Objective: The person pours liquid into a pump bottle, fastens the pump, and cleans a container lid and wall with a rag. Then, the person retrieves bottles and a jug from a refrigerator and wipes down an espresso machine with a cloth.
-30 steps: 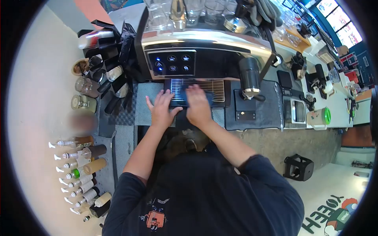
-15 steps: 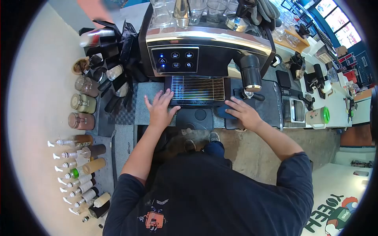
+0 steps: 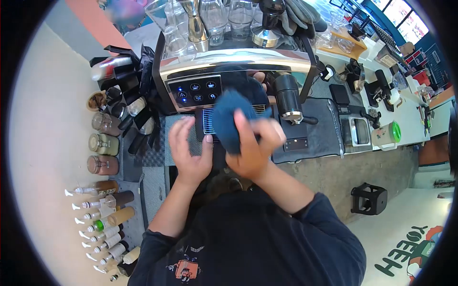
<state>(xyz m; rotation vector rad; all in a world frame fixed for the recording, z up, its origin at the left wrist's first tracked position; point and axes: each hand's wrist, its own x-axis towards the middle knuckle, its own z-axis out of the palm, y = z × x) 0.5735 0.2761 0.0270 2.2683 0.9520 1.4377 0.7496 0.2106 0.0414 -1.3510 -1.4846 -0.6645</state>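
A dark blue cloth [image 3: 228,121] is gripped by my right hand [image 3: 255,145], raised in front of the espresso machine [image 3: 238,64]. The cloth hides part of the slatted drip tray [image 3: 208,122] and some of the front panel. My left hand [image 3: 191,155], fingers apart and holding nothing, is just left of the cloth, near the tray's front left corner. On the machine's right side a black-handled portafilter [image 3: 288,97] points forward. Lit buttons show on the control panel [image 3: 195,92].
Glasses [image 3: 214,21] and a metal jigger [image 3: 196,26] stand on top of the machine. Jars [image 3: 103,144] and pump bottles [image 3: 119,217] line the left side. To the right are a scale [image 3: 296,144], a metal container [image 3: 359,131] and a green-lidded tub [image 3: 386,135].
My right hand has come from the tray's right edge back toward the middle and lifted, with the cloth. My left hand has shifted off the tray's corner. The view has moved slightly.
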